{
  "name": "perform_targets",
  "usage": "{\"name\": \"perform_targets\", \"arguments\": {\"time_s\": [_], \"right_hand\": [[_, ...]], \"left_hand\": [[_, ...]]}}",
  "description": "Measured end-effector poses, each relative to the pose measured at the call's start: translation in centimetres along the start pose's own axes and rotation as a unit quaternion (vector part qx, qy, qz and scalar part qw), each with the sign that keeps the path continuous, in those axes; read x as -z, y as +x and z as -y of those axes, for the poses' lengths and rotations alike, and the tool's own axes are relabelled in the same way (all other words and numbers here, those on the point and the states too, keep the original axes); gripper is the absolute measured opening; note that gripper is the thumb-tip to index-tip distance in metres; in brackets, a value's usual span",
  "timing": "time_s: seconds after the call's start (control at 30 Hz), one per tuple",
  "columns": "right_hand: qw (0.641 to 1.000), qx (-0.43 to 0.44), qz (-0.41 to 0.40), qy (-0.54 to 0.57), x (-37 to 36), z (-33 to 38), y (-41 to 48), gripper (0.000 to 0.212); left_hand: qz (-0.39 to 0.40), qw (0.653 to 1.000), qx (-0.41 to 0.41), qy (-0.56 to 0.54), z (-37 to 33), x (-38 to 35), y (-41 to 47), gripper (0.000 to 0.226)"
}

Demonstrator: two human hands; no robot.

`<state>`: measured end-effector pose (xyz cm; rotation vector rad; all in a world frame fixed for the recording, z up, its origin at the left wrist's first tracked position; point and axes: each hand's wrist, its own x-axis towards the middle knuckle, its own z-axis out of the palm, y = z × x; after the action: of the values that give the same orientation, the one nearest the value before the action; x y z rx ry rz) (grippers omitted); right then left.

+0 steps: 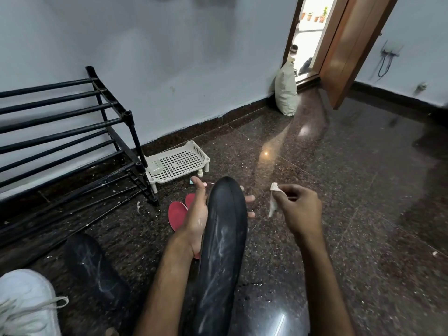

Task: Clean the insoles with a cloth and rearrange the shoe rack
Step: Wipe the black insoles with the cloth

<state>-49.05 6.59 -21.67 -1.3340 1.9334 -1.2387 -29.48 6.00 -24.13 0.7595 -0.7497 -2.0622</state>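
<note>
While a person sits low on a dark speckled polished stone floor [363, 190], a black metal-tube shoe rack [60, 122] stands against the pale wall at the left. A long black foam insole [223, 238], streaked with white residue, lies lengthwise in the centre, raised off the floor and resting on the left hand [196, 214]. That hand supports it from underneath, thumb extended along the near left edge and fingertips stretched out past the right edge, not curled over the top. A second black insole [94, 267], also streaked, lies flat on the floor at the lower left, beside a white lace-up sneaker [24, 299] in the corner. Red insoles [177, 214] lie on the floor just behind the left wrist. A white plastic lattice tray [179, 161] sits near the foot of the rack. The right hand [300, 209] hovers to the right of the held insole, apart from it, pinching a small white cloth [273, 200] between thumb and curled fingers. The step in hand appears to be wiping this insole, with the rack still to be arranged. The next move likely calls for bringing the cloth down onto the streaked surface and stroking along its length while the left hand steadies it.
</note>
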Motion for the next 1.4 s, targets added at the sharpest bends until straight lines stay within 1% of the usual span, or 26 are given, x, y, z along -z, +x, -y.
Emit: {"name": "perform_targets", "arguments": {"time_s": [0.03,0.1,0.2,0.27,0.3,0.33,0.43,0.47,0.5,0.53,0.57,0.63,0.7,0.77,0.83,0.87,0.93,1.0,1.07,1.13,1.17,1.23,1.3,1.33,1.37,1.4], "right_hand": [[0.995,-0.051,0.050,0.066,0.0,-0.2,-0.2,0.010],[0.966,-0.118,0.145,0.177,-0.6,0.0,-1.2,0.010],[0.931,-0.134,0.233,0.246,-1.7,1.3,-2.5,0.012],[0.919,-0.119,0.267,0.264,-2.3,2.0,-3.0,0.015],[0.921,-0.108,0.273,0.256,-2.5,2.3,-3.2,0.015],[0.931,-0.092,0.270,0.226,-2.6,2.5,-3.3,0.014],[0.966,-0.044,0.237,0.091,-3.2,2.3,-3.3,0.011],[0.972,-0.033,0.222,0.069,-3.4,2.1,-3.3,0.010],[0.975,-0.029,0.206,0.072,-3.6,1.9,-3.3,0.007],[0.976,-0.033,0.191,0.099,-3.8,1.9,-3.4,0.003],[0.972,-0.047,0.178,0.144,-3.9,2.0,-3.5,0.001],[0.955,-0.083,0.160,0.235,-4.3,2.3,-3.6,0.006],[0.947,-0.105,0.141,0.270,-4.7,2.4,-3.8,0.005],[0.957,-0.106,0.111,0.244,-5.3,2.2,-3.9,0.003],[0.975,-0.081,0.057,0.198,-5.4,2.3,-4.2,0.006],[0.985,-0.048,0.016,0.166,-5.3,2.5,-4.5,0.008],[0.992,0.062,-0.079,0.070,-4.9,3.6,-4.8,0.016],[0.974,0.185,-0.130,-0.014,-4.9,4.5,-4.7,0.018],[0.960,0.241,-0.116,-0.080,-5.2,5.5,-4.0,0.018],[0.955,0.268,-0.060,-0.112,-5.5,6.1,-3.0,0.019],[0.950,0.292,-0.012,-0.105,-5.5,6.3,-2.7,0.019],[0.927,0.349,0.104,-0.088,-5.6,6.3,-2.7,0.018],[0.904,0.362,0.190,-0.128,-5.5,6.1,-3.1,0.017],[0.900,0.353,0.199,-0.160,-5.5,5.9,-3.1,0.016],[0.904,0.340,0.184,-0.184,-5.4,5.8,-3.0,0.015],[0.914,0.325,0.144,-0.195,-5.2,5.7,-2.7,0.014]], "left_hand": [[-0.005,0.999,-0.012,-0.031,0.0,-0.1,0.2,0.111],[-0.022,0.995,-0.043,-0.091,0.2,0.2,0.5,0.110],[-0.037,0.980,-0.091,-0.171,0.3,0.6,0.8,0.101],[-0.040,0.976,-0.109,-0.184,0.2,1.0,1.0,0.099],[-0.039,0.975,-0.116,-0.184,0.1,1.0,1.0,0.098],[-0.036,0.974,-0.124,-0.186,0.0,1.1,1.0,0.098],[-0.040,0.971,-0.140,-0.189,-0.1,1.1,0.9,0.095],[-0.043,0.972,-0.142,-0.185,0.0,1.2,0.9,0.096],[-0.042,0.972,-0.144,-0.180,0.0,1.2,0.8,0.098],[-0.041,0.973,-0.148,-0.173,0.1,1.2,0.7,0.101],[-0.037,0.974,-0.152,-0.166,0.1,1.1,0.5,0.102],[-0.015,0.977,-0.150,-0.149,0.4,0.7,-0.1,0.101],[0.021,0.981,-0.139,-0.134,0.8,0.3,-0.6,0.101],[0.028,0.982,-0.139,-0.121,1.2,0.1,-0.7,0.100],[0.029,0.983,-0.122,-0.131,1.5,0.2,-0.8,0.096],[0.033,0.983,-0.108,-0.144,1.6,0.3,-0.7,0.093],[0.043,0.980,-0.084,-0.174,1.5,0.3,-0.5,0.085],[0.049,0.981,-0.068,-0.174,1.4,0.1,-0.6,0.082],[0.059,0.984,-0.045,-0.159,1.6,-0.4,-0.4,0.078],[0.072,0.984,-0.030,-0.163,1.8,-0.9,-0.3,0.075],[0.062,0.984,-0.034,-0.166,1.9,-1.0,-0.3,0.075],[0.015,0.984,-0.056,-0.168,1.9,-0.4,-0.1,0.073],[-0.005,0.984,-0.060,-0.169,1.7,0.4,-0.1,0.081],[-0.005,0.985,-0.049,-0.167,1.5,0.5,-0.2,0.085],[0.000,0.985,-0.040,-0.166,1.4,0.6,-0.2,0.085],[0.009,0.986,-0.033,-0.166,1.4,0.7,-0.1,0.086]]}}
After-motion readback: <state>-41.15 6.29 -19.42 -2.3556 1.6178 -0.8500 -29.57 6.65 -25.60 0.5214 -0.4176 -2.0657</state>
